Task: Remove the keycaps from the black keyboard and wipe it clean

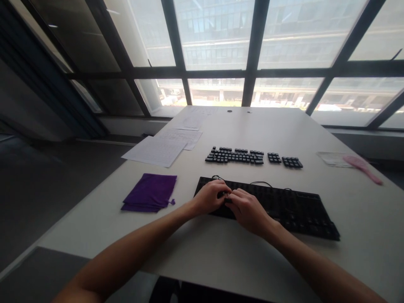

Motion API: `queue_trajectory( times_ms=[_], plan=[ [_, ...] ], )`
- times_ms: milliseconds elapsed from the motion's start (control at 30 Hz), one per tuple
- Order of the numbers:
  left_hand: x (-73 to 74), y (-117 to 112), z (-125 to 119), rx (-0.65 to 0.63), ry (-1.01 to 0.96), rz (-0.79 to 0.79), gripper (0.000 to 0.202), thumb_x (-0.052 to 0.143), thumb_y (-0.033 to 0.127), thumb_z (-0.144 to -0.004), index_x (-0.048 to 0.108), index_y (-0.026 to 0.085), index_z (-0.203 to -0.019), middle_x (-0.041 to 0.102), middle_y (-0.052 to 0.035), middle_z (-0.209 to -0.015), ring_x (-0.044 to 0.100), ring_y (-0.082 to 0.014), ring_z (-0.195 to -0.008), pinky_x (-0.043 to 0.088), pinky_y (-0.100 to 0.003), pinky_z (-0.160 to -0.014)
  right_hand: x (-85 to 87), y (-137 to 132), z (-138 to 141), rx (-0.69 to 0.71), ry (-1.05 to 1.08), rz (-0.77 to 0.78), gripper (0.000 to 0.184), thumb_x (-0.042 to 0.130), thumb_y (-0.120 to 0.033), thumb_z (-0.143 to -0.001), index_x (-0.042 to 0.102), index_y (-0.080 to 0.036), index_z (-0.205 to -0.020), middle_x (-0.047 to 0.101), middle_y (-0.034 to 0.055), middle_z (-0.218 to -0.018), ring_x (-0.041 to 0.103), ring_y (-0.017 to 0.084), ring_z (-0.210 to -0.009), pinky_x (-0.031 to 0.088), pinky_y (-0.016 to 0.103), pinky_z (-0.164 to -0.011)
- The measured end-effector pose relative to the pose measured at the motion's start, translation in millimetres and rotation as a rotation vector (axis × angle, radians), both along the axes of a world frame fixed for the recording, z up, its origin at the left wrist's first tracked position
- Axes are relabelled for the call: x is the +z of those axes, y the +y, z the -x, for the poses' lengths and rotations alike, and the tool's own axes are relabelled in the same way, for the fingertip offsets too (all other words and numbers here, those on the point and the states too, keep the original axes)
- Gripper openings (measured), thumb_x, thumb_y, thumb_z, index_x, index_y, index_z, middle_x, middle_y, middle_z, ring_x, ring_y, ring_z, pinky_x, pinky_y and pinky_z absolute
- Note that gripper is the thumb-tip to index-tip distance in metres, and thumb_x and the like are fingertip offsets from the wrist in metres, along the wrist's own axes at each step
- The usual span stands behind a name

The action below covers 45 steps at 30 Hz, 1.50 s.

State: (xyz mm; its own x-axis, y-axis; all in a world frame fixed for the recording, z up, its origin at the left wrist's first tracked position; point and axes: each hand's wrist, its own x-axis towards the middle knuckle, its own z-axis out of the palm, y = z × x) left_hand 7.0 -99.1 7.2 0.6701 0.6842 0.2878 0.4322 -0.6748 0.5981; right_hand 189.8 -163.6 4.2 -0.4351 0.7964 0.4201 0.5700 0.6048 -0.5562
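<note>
A black keyboard [299, 212] lies slightly askew on the white table, its keycaps apparently off, though the dark surface is hard to read. Over its left part, my left hand [211, 197] is closed, thumb and fingers pinched together. My right hand [248, 208] meets it there, also closed, with its fingertips against those of the left. Whatever small thing sits between the fingertips is too small and too hidden to name. Behind the keyboard, loose black keycaps [235, 157] stand in rows in keyboard layout, with two smaller keycap groups [292, 162] on their right.
A folded purple cloth pouch [150, 191] lies left of the keyboard. Behind it are papers [156, 149]. At the right edge, a pink brush-like tool [362, 167] rests by a clear plastic bag [333, 158]. A cable [261, 183] shows behind the keyboard. Windows rise beyond the table.
</note>
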Motion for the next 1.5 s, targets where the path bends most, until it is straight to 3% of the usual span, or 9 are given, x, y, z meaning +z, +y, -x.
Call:
queue_trajectory(
  times_ms=[100,200,300,467,633,833,1033,1200,1500],
  plan=[
    [11.4,-1,7,-0.138,0.055,0.036,0.022,0.061,0.008,-0.078,0.071,0.02,-0.093,0.067,-0.0044,-0.096,0.06,-0.0191,-0.094,0.048,-0.031,-0.088,-5.1,0,0,-0.014,0.017,-0.019,0.02,0.047,-0.019,-0.097,0.066,-0.019,-0.089,0.066,0.0086,-0.083,0.056,0.021,-0.078,0.043,0.033,-0.072],
    [15.6,-2,10,-0.227,0.114,0.039,0.019,0.074,0.02,-0.076,0.071,0.021,-0.095,0.065,-0.0043,-0.099,0.057,-0.0214,-0.099,0.047,-0.033,-0.092,-10.1,2,0,-0.076,0.16,0.059,0.016,0.052,-0.018,-0.094,0.065,-0.019,-0.085,0.067,0.0073,-0.083,0.059,0.021,-0.077,0.044,0.032,-0.071],
    [9.1,-1,7,-0.16,0.129,0.018,0.025,0.081,0.034,-0.074,0.071,0.02,-0.092,0.064,-0.0047,-0.096,0.056,-0.0222,-0.096,0.047,-0.033,-0.086,-10.1,5,-1,-0.118,0.288,0.182,0.012,0.057,-0.018,-0.091,0.066,-0.018,-0.082,0.069,0.0047,-0.08,0.06,0.019,-0.071,0.044,0.03,-0.067],
    [2.3,-1,2,-0.109,0.056,0.051,0.017,0.079,0.034,-0.078,0.074,0.02,-0.086,0.066,-0.0044,-0.091,0.06,-0.0203,-0.09,0.048,-0.031,-0.081,-3.8,9,-4,-0.156,0.442,0.313,0.019,0.058,-0.021,-0.089,0.067,-0.017,-0.073,0.069,0.0027,-0.072,0.061,0.018,-0.066,0.045,0.028,-0.063],
    [7.8,-4,1,-0.087,-0.076,0.121,0.013,0.074,0.028,-0.083,0.075,0.021,-0.094,0.07,-0.0042,-0.093,0.065,-0.0176,-0.086,0.051,-0.029,-0.079,-2.8,9,-4,-0.212,0.54,0.312,0.019,0.06,-0.028,-0.09,0.07,-0.017,-0.079,0.071,0.0042,-0.075,0.063,0.02,-0.07,0.047,0.029,-0.065],
    [0.3,-7,-2,0.068,-0.148,-0.011,0.025,0.073,0.026,-0.084,0.067,0.022,-0.107,0.071,-0.0042,-0.096,0.066,-0.0191,-0.089,0.054,-0.032,-0.083,-4.6,11,-2,-0.298,0.576,0.269,0.022,0.056,-0.033,-0.094,0.069,-0.017,-0.088,0.072,0.0053,-0.082,0.064,0.02,-0.075,0.047,0.029,-0.068],
    [-4.6,-9,-2,-0.001,-0.149,-0.184,0.015,0.061,0.021,-0.093,0.062,0.021,-0.108,0.061,-0.0082,-0.114,0.062,-0.0197,-0.105,0.053,-0.033,-0.092,-6.2,16,-4,-0.299,0.61,0.3,0.024,0.057,-0.035,-0.093,0.066,-0.016,-0.08,0.066,0.0025,-0.071,0.058,0.017,-0.065,0.043,0.027,-0.06],
    [-4.0,-8,-2,-0.052,-0.078,-0.28,0.023,0.051,0.016,-0.097,0.063,0.022,-0.116,0.059,-0.0088,-0.116,0.063,-0.0162,-0.093,0.057,-0.03,-0.081,-4.1,18,-6,-0.313,0.584,0.262,0.026,0.057,-0.035,-0.091,0.063,-0.016,-0.074,0.061,0.0011,-0.067,0.052,0.016,-0.063,0.04,0.026,-0.058],
    [4.9,-13,-7,-0.035,-0.263,-0.093,0.014,0.068,0.023,-0.088,0.071,0.022,-0.102,0.064,-0.007,-0.099,0.063,-0.0181,-0.09,0.056,-0.032,-0.08,-5.4,17,-6,-0.339,0.575,0.258,0.028,0.057,-0.035,-0.091,0.064,-0.017,-0.072,0.062,0.0018,-0.065,0.054,0.017,-0.061,0.039,0.027,-0.057]
  ],
)
